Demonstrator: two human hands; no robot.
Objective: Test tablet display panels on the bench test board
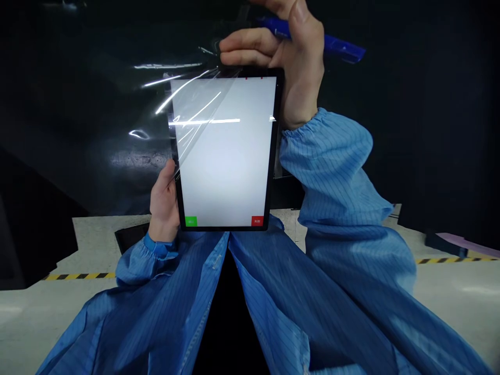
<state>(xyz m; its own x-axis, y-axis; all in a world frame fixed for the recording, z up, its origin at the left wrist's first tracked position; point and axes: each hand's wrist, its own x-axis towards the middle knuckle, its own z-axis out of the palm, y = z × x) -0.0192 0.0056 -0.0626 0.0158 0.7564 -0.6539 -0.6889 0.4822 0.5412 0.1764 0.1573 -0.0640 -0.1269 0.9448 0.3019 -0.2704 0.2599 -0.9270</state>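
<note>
A black-framed tablet (230,172) with a lit white screen is held upright in front of me. Its screen has a green button at the lower left and a red one at the lower right. My left hand (163,205) grips the left edge, thumb at the front. Clear plastic film (195,101) lies creased across the upper left of the screen and reaches beyond the frame. At the top edge, my right hand (302,65) has two fingers stretched by the film; whether they pinch it cannot be made out. A blue marker pen (344,48) is tucked in that hand.
A dark surface (78,130) spreads behind and to both sides of the tablet. Below it shows a pale floor (94,245) with yellow-black striped tape (84,276). A dark block-like shape (31,234) stands at the left.
</note>
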